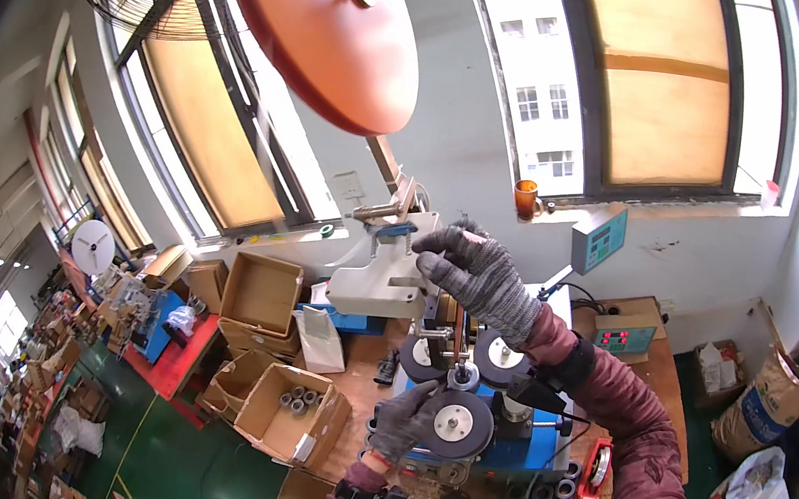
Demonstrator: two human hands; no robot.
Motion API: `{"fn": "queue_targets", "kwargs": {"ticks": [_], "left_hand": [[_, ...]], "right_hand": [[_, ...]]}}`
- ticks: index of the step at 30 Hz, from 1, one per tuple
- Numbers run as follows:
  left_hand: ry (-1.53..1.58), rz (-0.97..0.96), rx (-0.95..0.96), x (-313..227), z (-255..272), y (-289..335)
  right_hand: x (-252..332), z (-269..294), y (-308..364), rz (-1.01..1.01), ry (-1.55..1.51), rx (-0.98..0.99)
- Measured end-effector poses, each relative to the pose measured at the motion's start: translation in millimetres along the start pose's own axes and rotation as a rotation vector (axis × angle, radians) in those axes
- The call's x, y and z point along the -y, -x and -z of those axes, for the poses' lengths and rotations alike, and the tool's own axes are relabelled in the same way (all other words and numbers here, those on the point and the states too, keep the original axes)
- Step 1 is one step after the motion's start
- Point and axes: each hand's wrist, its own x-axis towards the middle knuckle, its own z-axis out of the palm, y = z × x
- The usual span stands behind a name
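Observation:
A blue-based winding machine (521, 452) with black rubber rollers stands before me on the wooden bench. My left hand (406, 418), in a dark grey glove, lies against the left side of the front roller (457, 424), its fingers stretched toward a small ring-shaped part (462, 375) between the rollers. Higher up, my gloved right hand (472, 271) is raised beside the machine's white upper housing (379, 287). Its thumb and fingers are curled together; whatever they pinch is too small to make out.
An open cardboard box (325, 432) with several grey rings stands left of the machine. Behind the machine are a tilted control box (599, 239) and a display unit (624, 339). A big orange disc (333, 29) hangs overhead. A red tape holder (599, 470) sits right.

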Motion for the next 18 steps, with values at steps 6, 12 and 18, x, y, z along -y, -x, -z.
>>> {"fn": "queue_targets", "kwargs": {"ticks": [6,12,18], "left_hand": [[0.194,0.415,0.006,75,59,94],[0.18,0.666,0.035,153,82,170],[-0.049,0.571,0.227,216,47,211]], "right_hand": [[15,-8,19,-0.142,-0.07,-0.215],[-45,-8,123,-0.564,-0.047,-0.253],[-38,-11,224,-0.779,0.05,-0.43]]}}
